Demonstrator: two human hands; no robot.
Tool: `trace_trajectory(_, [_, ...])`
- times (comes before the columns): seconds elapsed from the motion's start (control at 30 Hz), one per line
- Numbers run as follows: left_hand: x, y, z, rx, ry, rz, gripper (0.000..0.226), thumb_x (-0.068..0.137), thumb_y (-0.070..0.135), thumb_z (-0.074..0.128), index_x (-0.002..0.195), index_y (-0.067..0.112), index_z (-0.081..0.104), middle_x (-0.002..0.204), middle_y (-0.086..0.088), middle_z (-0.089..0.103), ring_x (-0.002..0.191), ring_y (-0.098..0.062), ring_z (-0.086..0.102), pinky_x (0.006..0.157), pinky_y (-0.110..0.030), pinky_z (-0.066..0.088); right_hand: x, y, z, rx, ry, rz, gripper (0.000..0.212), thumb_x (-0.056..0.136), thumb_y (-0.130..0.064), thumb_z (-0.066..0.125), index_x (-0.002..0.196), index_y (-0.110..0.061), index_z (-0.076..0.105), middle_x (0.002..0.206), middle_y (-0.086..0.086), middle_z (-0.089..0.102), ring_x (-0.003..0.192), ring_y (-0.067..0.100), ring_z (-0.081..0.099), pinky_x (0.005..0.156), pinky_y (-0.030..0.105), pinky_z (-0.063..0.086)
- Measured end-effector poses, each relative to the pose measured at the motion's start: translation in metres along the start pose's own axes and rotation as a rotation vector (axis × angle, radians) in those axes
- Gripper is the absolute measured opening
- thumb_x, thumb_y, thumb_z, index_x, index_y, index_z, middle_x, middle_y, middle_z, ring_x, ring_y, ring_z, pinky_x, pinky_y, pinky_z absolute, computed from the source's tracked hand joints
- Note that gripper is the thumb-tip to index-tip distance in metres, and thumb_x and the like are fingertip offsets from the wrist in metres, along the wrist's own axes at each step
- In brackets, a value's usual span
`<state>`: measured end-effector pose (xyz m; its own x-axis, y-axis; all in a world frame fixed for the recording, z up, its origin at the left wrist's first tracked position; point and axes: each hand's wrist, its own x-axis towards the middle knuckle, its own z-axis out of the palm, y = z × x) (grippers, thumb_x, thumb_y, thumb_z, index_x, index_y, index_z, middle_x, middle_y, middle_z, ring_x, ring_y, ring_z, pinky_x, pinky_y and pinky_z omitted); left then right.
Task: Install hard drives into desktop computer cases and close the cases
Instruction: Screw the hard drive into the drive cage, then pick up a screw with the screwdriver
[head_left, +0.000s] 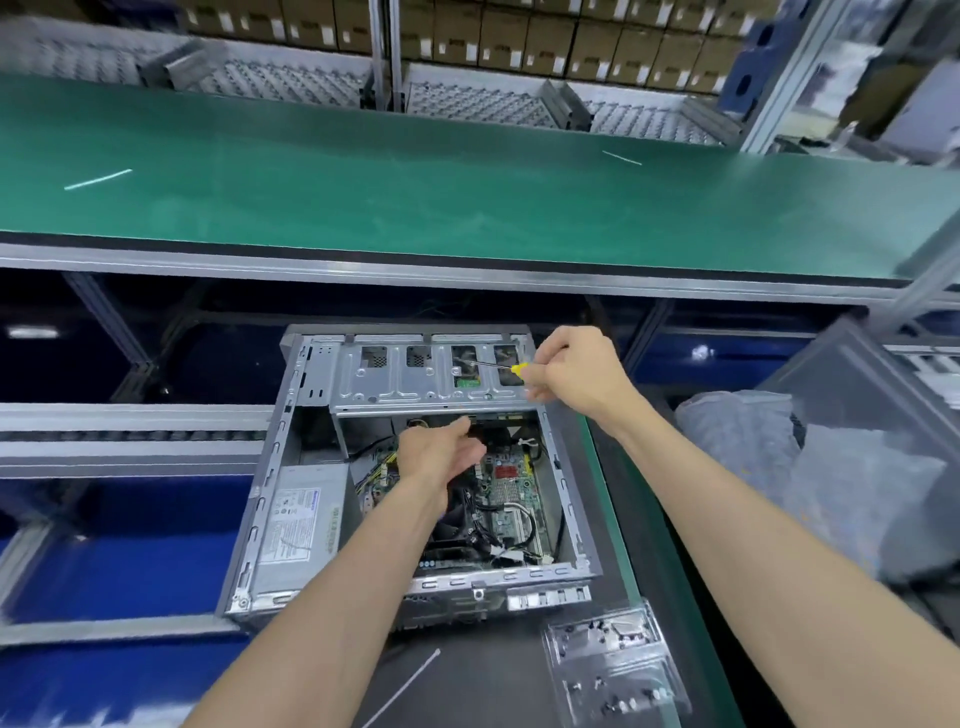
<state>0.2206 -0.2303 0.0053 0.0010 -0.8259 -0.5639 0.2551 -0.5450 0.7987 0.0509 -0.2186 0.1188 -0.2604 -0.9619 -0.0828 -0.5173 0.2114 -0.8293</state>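
Observation:
An open desktop case lies flat on the dark bench, its motherboard and grey power supply exposed. A metal drive cage spans its far end. My right hand grips a yellow-handled screwdriver whose thin shaft points left to a cutout in the cage top. My left hand reaches inside the case just below the cage, fingers loosely spread; what its fingertips touch is hidden.
A clear plastic tray of small screws sits at the near right. A white cable tie lies on the bench in front of the case. Grey foam bags pile at the right. A green conveyor belt runs behind.

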Motion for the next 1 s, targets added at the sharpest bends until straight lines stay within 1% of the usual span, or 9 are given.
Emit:
trace_trajectory(0.07, [-0.019,-0.003,0.005,0.087,0.000,0.083,0.013,0.091,0.010,0.072,0.091,-0.003,0.072,0.075,-0.013,0.076,0.074,-0.024,0.077,0.079,-0.034,0.062,-0.021,0.020,-0.004,0.076,-0.014,0.025,0.015,0.086,-0.006,0.074,0.098,-0.004,0.066,0.072,0.014,0.074,0.062,0.021,0.073,0.060,0.030,0.059])
trace_trajectory(0.23, [-0.070,-0.011,0.024,0.336,-0.187,0.355,0.010,0.094,0.016,0.070,0.094,0.009,0.077,0.080,-0.002,0.078,0.080,-0.019,0.076,0.070,-0.020,0.059,-0.071,0.063,-0.024,0.150,-0.031,0.074,0.014,0.093,0.000,0.063,0.107,0.000,0.067,0.081,0.016,0.068,0.060,0.022,0.063,0.055,0.026,0.049])
trace_trajectory(0.33, [-0.094,-0.025,0.036,0.533,-0.229,0.488,0.009,0.092,0.019,0.071,0.087,0.019,0.078,0.076,0.002,0.076,0.074,-0.014,0.074,0.074,-0.027,0.061,-0.103,0.088,-0.041,0.197,-0.023,0.107,0.010,0.095,0.001,0.059,0.101,-0.002,0.067,0.072,0.010,0.063,0.053,0.015,0.062,0.050,0.022,0.047])
trace_trajectory(0.47, [-0.127,-0.062,0.041,0.784,-0.243,0.847,0.010,0.090,0.024,0.071,0.082,0.026,0.076,0.066,0.019,0.069,0.062,0.003,0.061,0.067,-0.020,0.050,-0.149,0.126,-0.057,0.266,0.007,0.226,0.011,0.092,0.002,0.057,0.089,-0.007,0.063,0.057,0.008,0.058,0.038,0.009,0.052,0.037,0.015,0.034])
trace_trajectory(0.6, [-0.152,-0.104,0.036,0.912,-0.375,1.119,0.005,0.091,0.018,0.072,0.086,0.018,0.075,0.072,0.017,0.065,0.064,-0.004,0.062,0.069,-0.023,0.051,-0.186,0.167,-0.058,0.269,0.013,0.302,0.013,0.084,0.003,0.058,0.082,-0.009,0.062,0.056,0.007,0.053,0.044,0.016,0.046,0.040,0.020,0.033])
trace_trajectory(0.67, [-0.155,-0.126,0.032,1.039,-0.489,1.101,0.004,0.091,0.016,0.073,0.088,0.015,0.075,0.073,0.018,0.063,0.063,-0.002,0.061,0.069,-0.025,0.052,-0.198,0.185,-0.053,0.247,0.022,0.344,0.014,0.082,0.002,0.061,0.079,-0.012,0.061,0.058,0.004,0.052,0.046,0.017,0.043,0.044,0.022,0.033])
trace_trajectory(0.77, [-0.148,-0.158,0.022,1.260,-0.607,0.928,0.007,0.093,0.017,0.071,0.091,0.013,0.076,0.079,0.012,0.069,0.076,-0.008,0.064,0.078,-0.026,0.050,-0.212,0.209,-0.043,0.166,0.045,0.383,0.017,0.079,-0.002,0.067,0.069,-0.016,0.063,0.055,-0.007,0.053,0.051,0.013,0.044,0.050,0.024,0.035])
trace_trajectory(0.9, [-0.141,-0.191,0.018,1.380,-0.711,0.767,0.010,0.092,0.013,0.070,0.099,0.010,0.076,0.097,-0.002,0.075,0.095,-0.020,0.066,0.086,-0.025,0.044,-0.232,0.238,-0.032,0.029,0.063,0.405,0.016,0.084,-0.013,0.064,0.076,0.001,0.063,0.070,0.012,0.060,0.065,0.020,0.046,0.062,0.030,0.040])
trace_trajectory(1.0, [-0.139,-0.206,0.025,1.421,-0.754,0.766,0.012,0.092,0.013,0.069,0.101,0.010,0.076,0.099,-0.006,0.072,0.099,-0.023,0.063,0.089,-0.029,0.044,-0.239,0.250,-0.030,-0.093,0.043,0.411,0.021,0.084,-0.017,0.062,0.066,-0.006,0.057,0.073,0.015,0.061,0.069,0.025,0.048,0.067,0.035,0.047])
